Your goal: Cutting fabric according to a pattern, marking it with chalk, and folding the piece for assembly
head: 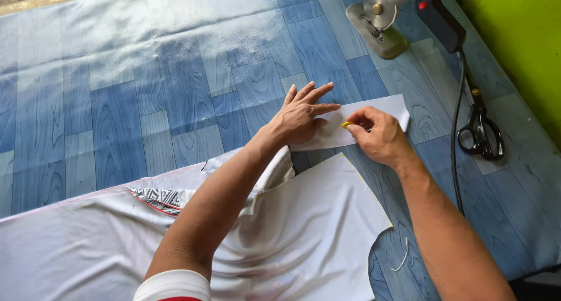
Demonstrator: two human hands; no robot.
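Starting at the left, I see white cloth point(304, 242) spread over the near part of the blue wood-patterned table point(117, 102), with a patterned band showing at its fold and a cut edge toward the right. My left hand point(301, 117) reaches across it and lies flat, fingers spread, pressing down the left end of a small white paper piece point(383, 109) that rests on the table just beyond the cloth. My right hand point(378, 136) sits touching the same piece from the near side, thumb and forefinger pinched on a small yellow chalk point(347, 124) whose tip meets the paper close to my left thumb. I judge the step in hand to be marking along this piece while the other hand pins it. The next stroke would call for steady downward pressure from the left palm so the paper does not creep, and a light even drag of the chalk. Further right, black scissors point(480, 131) lie near the table edge beside a dark cable, and a cutting machine point(385, 18) stands at the far corner.
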